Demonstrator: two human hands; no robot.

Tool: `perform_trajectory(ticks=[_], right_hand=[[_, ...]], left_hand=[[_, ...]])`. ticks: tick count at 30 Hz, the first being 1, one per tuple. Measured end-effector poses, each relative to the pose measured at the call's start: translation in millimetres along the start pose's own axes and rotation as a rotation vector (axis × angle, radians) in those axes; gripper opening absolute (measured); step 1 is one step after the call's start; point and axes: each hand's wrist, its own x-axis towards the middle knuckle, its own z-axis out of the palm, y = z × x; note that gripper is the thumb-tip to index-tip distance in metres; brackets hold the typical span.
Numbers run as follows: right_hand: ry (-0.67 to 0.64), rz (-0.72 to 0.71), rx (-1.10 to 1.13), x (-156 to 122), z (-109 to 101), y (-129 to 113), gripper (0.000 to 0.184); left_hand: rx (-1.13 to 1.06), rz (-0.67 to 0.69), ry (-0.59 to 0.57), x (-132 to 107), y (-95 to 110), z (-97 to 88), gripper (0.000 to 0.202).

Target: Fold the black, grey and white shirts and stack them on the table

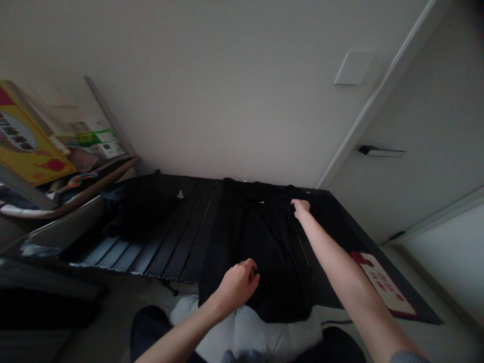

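Note:
A black garment (264,252) lies spread across a dark slatted table (196,242), its near end hanging over the front edge toward my lap. Its exact kind is hard to make out in the dim light. Far along its right side, my right hand (301,206) is closed, with the fingers pinching the black cloth. My left hand (239,281) is over the near left part of the garment, its fingers curled in; no cloth shows lifted in them. On the left of the table is a dark bundled cloth item (143,204) with a small white mark.
A shelf-like stand (71,201) at the left holds a yellow box (34,146) and small packages. A wall runs behind the table, with a door handle (381,152) at right. A red-and-white printed sheet (385,285) lies at the right. A pale cushion (215,333) is under the garment's hanging end.

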Motion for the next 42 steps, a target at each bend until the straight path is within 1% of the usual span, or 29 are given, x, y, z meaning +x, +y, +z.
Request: perform_trajectory(ticks=[2, 3, 4, 6, 8, 10, 12, 14, 16, 18, 19, 20, 21, 23, 25, 27, 30, 32, 35, 39, 42], right_hand=[[-0.075, 0.001, 0.073, 0.9, 13.7, -9.9, 0.023], [-0.113, -0.012, 0.102, 0.7, 21.8, -15.8, 0.023], [-0.149, -0.035, 0.133, -0.2, 30.7, -22.0, 0.027], [-0.221, -0.099, 0.184, -4.9, 50.4, -33.6, 0.04], [-0.312, -0.17, 0.213, -14.3, 72.7, -42.1, 0.053], [-0.414, -0.247, 0.222, -28.4, 96.8, -46.2, 0.06], [-0.509, -0.336, 0.199, -46.4, 120.9, -46.0, 0.062], [-0.591, -0.442, 0.128, -66.8, 142.3, -41.9, 0.063], [-0.69, -0.51, 0.015, -87.0, 158.1, -35.2, 0.064], [-0.814, -0.513, -0.126, -104.0, 166.0, -27.9, 0.068], [-0.867, -0.505, -0.189, -110.3, 166.6, -24.6, 0.07], [-0.901, -0.496, -0.24, -114.8, 165.1, -22.0, 0.07], [-0.908, -0.491, -0.274, -117.4, 161.3, -20.0, 0.069], [-0.858, -0.496, -0.312, -117.7, 147.6, -17.6, 0.061], [-0.784, -0.5, -0.369, -113.9, 126.7, -15.1, 0.052], [-0.735, -0.489, -0.445, -110.6, 101.3, -10.2, 0.043], [-0.75, -0.452, -0.554, -113.4, 62.0, 2.5, 0.026], [-0.786, -0.434, -0.602, -121.4, 38.9, 11.9, 0.02], [-0.825, -0.417, -0.642, -139.2, 10.4, 21.8, 0.019], [-0.833, -0.405, -0.696, -166.0, -21.1, 26.4, 0.018], [-0.818, -0.452, -0.815, -186.7, -42.6, 29.3, 0.02]], left_hand=[[-0.095, 0.138, 0.006, 10.1, 4.0, 11.3, 0.032], [-0.119, 0.204, 0.002, 14.5, 5.8, 17.5, 0.039], [-0.13, 0.257, -0.011, 18.3, 7.3, 23.7, 0.047], [-0.134, 0.313, -0.066, 23.6, 8.8, 34.7, 0.061], [-0.133, 0.317, -0.13, 25.7, 8.2, 42.9, 0.071], [-0.128, 0.31, -0.177, 25.0, 6.3, 47.8, 0.077], [-0.135, 0.31, -0.197, 22.1, 3.9, 49.9, 0.079], [-0.15, 0.315, -0.197, 18.0, 1.4, 50.0, 0.08], [-0.159, 0.313, -0.185, 13.6, -1.1, 49.2, 0.079], [-0.157, 0.316, -0.169, 9.8, -3.4, 48.2, 0.077], [-0.152, 0.32, -0.161, 8.3, -4.4, 47.7, 0.077], [-0.147, 0.323, -0.153, 7.2, -5.2, 47.3, 0.076], [-0.142, 0.326, -0.144, 6.4, -5.7, 47.0, 0.075], [-0.129, 0.324, -0.124, 5.6, -6.2, 46.6, 0.073], [-0.112, 0.314, -0.105, 5.4, -6.4, 46.6, 0.071], [-0.089, 0.308, -0.091, 5.1, -7.4, 47.5, 0.07], [-0.063, 0.316, -0.06, 3.2, -11.1, 50.6, 0.067], [-0.052, 0.324, -0.036, 0.6, -14.1, 53.3, 0.066], [-0.045, 0.322, 0.002, -5.3, -17.4, 56.5, 0.063], [-0.047, 0.308, 0.046, -15.9, -20.3, 56.3, 0.058], [-0.042, 0.303, 0.068, -24.2, -24.8, 54.4, 0.056]])
